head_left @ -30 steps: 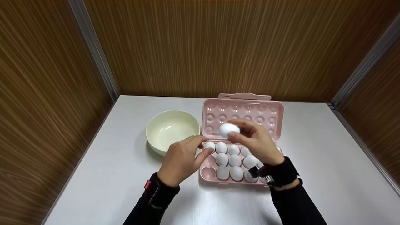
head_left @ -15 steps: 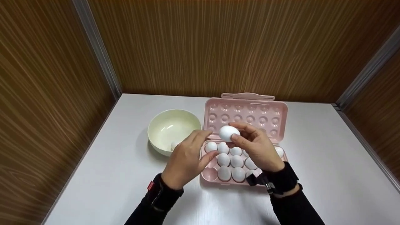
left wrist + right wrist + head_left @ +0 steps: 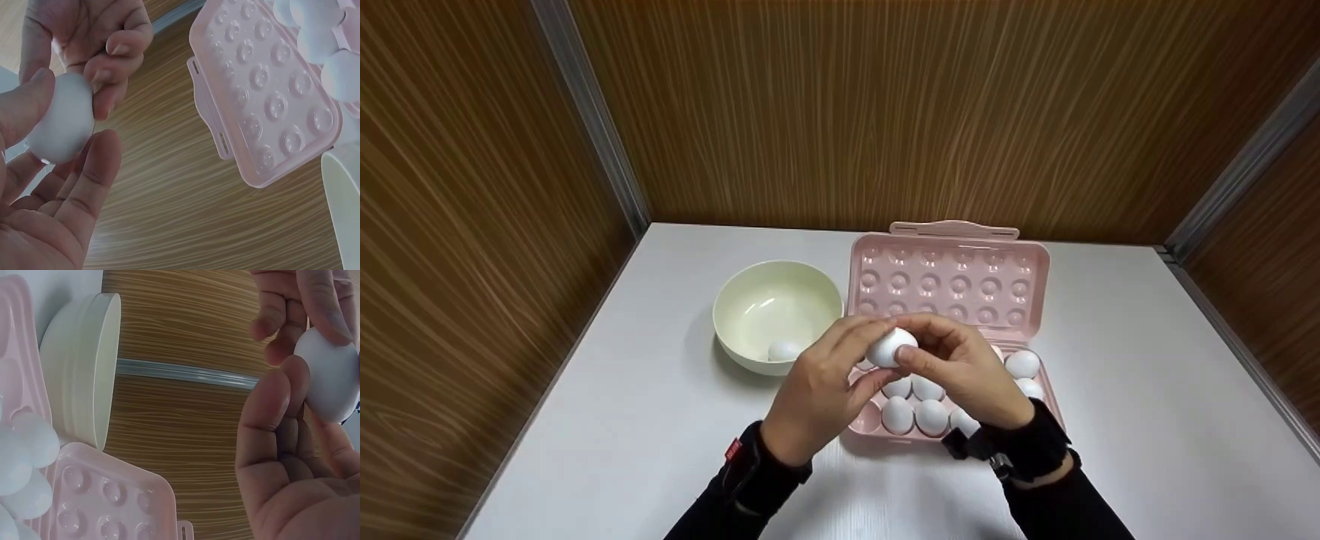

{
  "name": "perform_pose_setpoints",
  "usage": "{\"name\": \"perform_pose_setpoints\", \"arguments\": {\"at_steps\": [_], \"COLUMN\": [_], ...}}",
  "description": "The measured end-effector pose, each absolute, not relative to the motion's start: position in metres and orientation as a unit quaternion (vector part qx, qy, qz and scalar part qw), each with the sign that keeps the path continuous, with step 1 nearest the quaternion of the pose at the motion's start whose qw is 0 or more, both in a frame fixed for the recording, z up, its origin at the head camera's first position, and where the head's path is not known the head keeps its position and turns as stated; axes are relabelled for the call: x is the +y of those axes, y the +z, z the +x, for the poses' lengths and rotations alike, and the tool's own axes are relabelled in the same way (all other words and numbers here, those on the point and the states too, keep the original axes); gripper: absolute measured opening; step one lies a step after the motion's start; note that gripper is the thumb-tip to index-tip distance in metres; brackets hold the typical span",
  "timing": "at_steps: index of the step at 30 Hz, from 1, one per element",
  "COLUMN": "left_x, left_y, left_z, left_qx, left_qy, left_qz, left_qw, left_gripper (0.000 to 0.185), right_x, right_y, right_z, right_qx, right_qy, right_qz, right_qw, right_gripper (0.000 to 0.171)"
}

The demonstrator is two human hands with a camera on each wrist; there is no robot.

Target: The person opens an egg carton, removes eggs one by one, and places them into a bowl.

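Note:
A white egg (image 3: 891,348) is held between my two hands, above the pink egg carton (image 3: 865,418). My right hand (image 3: 971,371) grips it from the right, its thumb lying on the near side of the shell. From the left, my left hand (image 3: 821,382) touches the same egg, fingers over its top and thumb beneath. Close up in the left wrist view, the egg (image 3: 66,118) sits amid the fingertips of both hands. Several white eggs stand in the carton's cups, partly hidden by my hands.
Left of the carton stands a pale green bowl (image 3: 742,292) with a white egg (image 3: 784,350) in it. The carton's open lid (image 3: 960,274) lies behind. Wood-grain panels (image 3: 840,112) enclose the white table (image 3: 592,420) at back and sides.
My left hand has moved right and onto the egg, which it stood apart from before. The right hand has brought the egg slightly lower and to the left. More of the bowl's egg shows.

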State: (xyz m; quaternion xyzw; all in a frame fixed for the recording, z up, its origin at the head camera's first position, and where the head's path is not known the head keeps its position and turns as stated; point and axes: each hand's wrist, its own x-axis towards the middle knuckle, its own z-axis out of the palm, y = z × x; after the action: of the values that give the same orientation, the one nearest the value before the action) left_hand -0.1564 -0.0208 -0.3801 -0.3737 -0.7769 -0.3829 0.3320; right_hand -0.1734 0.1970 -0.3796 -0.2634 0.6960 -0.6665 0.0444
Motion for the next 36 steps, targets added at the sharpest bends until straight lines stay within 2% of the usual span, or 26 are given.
{"name": "perform_pose_setpoints", "arguments": {"at_steps": [25, 31, 36], "left_x": [-0.0205, -0.0223, -0.0278], "left_y": [-0.3806, -0.3803, -0.3788], "left_z": [-0.1552, -0.1553, -0.1586], "left_qx": [-0.792, -0.796, -0.804], "left_qy": [-0.364, -0.363, -0.352], "left_qz": [-0.367, -0.365, -0.353], "left_qw": [0.324, 0.318, 0.323], "left_gripper": [0.047, 0.046, 0.044], "right_x": [0.1942, 0.1962, 0.1984], "right_y": [-0.3818, -0.3811, -0.38], "right_z": [-0.1748, -0.1748, -0.1749], "right_qx": [0.705, 0.734, 0.769], "right_qy": [-0.645, -0.616, -0.582], "right_qz": [-0.284, -0.277, -0.263], "right_qw": [0.076, 0.068, 0.037], "right_gripper": [0.033, 0.033, 0.036]}}
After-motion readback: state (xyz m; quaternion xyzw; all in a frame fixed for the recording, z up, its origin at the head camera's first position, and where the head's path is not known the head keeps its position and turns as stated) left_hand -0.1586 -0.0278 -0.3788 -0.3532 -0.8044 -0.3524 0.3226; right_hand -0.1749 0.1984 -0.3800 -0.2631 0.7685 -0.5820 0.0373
